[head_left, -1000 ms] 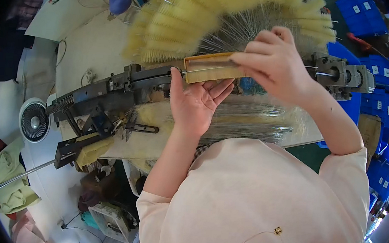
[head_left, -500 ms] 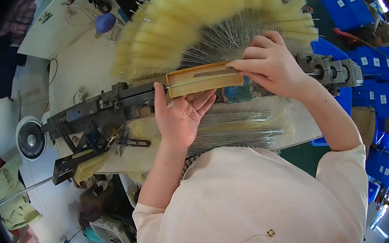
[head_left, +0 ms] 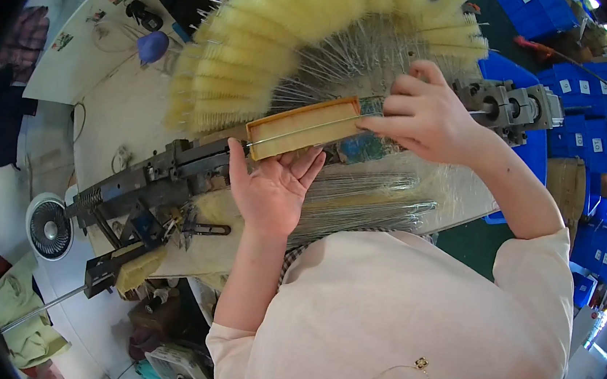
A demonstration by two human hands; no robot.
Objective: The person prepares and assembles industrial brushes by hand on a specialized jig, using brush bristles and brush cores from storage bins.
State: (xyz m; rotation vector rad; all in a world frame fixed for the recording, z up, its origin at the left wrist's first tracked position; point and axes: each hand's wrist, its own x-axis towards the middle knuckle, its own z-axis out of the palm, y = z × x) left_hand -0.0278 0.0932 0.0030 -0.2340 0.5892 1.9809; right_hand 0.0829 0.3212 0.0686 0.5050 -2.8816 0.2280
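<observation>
A flat, yellow rectangular piece with orange edges (head_left: 302,129) lies lengthwise along the dark metal machine. A thin metal wire (head_left: 317,126) runs along it. My left hand (head_left: 270,194) is palm up below its left end. The left fingers are stretched and reach beneath the near edge; the thumb points up beside the machine's dark bar (head_left: 205,152). My right hand (head_left: 431,118) is at the piece's right end, with fingertips closed at the wire and the other fingers curled. Exactly what lies between those fingertips is partly hidden.
Behind my hands fans a row of yellow round brushes (head_left: 259,46) with wire stems. Bundles of loose wires (head_left: 368,203) lie on the near bench. A metal chuck unit (head_left: 509,107) stands at right, blue bins (head_left: 590,93) beyond. A fan (head_left: 50,227) is at left.
The grey flat strip seen at my right fingertips in the yellow piece no longer shows there. My right hand has moved slightly down. The whole view has shifted a little.
</observation>
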